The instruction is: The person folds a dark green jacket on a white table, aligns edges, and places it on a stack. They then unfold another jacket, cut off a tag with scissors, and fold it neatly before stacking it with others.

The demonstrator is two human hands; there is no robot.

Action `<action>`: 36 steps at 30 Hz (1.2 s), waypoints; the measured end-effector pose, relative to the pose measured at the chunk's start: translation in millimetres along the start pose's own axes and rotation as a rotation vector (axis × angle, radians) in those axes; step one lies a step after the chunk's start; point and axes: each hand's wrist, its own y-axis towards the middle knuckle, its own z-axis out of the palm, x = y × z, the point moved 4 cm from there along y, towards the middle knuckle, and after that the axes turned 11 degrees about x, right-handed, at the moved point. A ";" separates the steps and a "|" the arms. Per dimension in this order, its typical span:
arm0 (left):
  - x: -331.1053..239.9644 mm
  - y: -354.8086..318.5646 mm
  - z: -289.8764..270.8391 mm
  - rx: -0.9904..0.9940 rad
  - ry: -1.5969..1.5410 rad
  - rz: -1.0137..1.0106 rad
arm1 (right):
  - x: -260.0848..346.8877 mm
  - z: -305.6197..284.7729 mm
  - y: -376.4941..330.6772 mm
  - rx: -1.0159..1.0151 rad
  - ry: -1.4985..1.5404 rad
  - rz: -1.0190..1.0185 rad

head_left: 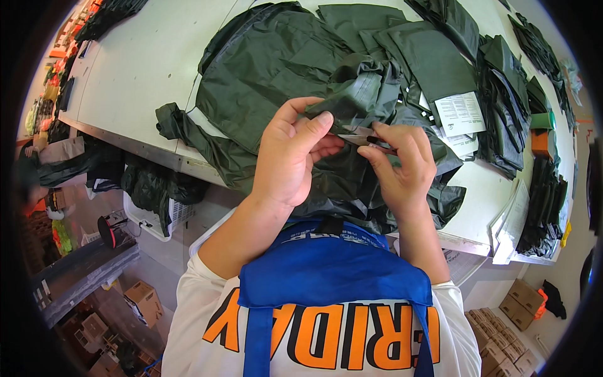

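A dark green garment of thin, shiny fabric (270, 81) lies bunched over the white table. My left hand (286, 151) pinches a seamed edge of it between thumb and fingers, lifting that part toward me. In my right hand (407, 164) is a small pair of thread snips (353, 138), gripped between thumb and fingers. Their pale metal blades point left and meet the fabric close to my left fingertips. Whether the blades are parted or a thread lies between them is too small to tell. Loose folds of the garment hang over the table's near edge beneath my wrists.
Flat folded dark green pieces (433, 60) are stacked at the back right, beside white printed sheets (460, 114). More dark folded stacks (499, 113) line the right side. A white basket (147, 217) with dark fabric stands below the table's left edge. Cardboard boxes (502, 342) sit at lower right.
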 end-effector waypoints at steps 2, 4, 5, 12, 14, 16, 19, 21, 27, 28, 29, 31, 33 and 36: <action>0.8 -0.1 -0.8 -0.004 0.013 0.003 | 0.0 -0.6 -1.4 -0.004 -0.041 -0.040; 2.4 1.0 -2.6 -0.010 0.041 0.011 | 0.4 -2.5 -2.0 -0.008 -0.067 -0.079; 1.8 1.1 -2.7 -0.005 0.030 0.006 | -4.7 -4.1 -5.2 -0.014 0.115 0.008; 2.1 -5.2 -11.3 0.059 -0.010 0.015 | -40.0 -21.3 -16.7 -0.230 0.659 0.311; 5.3 -6.3 -10.9 0.077 -0.006 0.043 | -29.2 -27.1 -6.0 -0.209 0.584 0.289; 7.2 -7.0 -8.9 0.092 -0.002 0.086 | -25.4 -28.6 -0.7 -0.153 0.517 0.294; 9.1 -8.6 -7.4 0.167 0.055 0.190 | -12.3 -28.2 1.2 -0.146 0.472 0.282; 11.8 -9.5 -9.6 0.181 0.155 0.218 | 3.9 -33.0 8.9 -0.141 0.295 0.228; 15.7 -8.9 -26.0 0.254 0.305 0.302 | -2.1 -41.8 12.2 -0.118 0.464 0.264; 14.3 -8.1 -26.0 0.284 0.325 0.329 | -0.8 -45.2 8.7 -0.095 0.521 0.260; 12.7 -6.7 -24.9 0.279 0.346 0.312 | 0.5 -47.9 5.6 -0.071 0.579 0.255; 3.7 -6.0 -16.0 0.267 0.389 0.279 | 3.3 -53.2 0.6 0.001 0.556 0.240; -24.4 -12.5 -5.4 0.124 1.025 0.483 | 9.0 -56.1 -1.4 0.052 0.523 0.279; -50.0 -31.1 51.7 0.283 1.254 0.754 | 14.8 -50.8 -3.1 0.092 0.525 0.352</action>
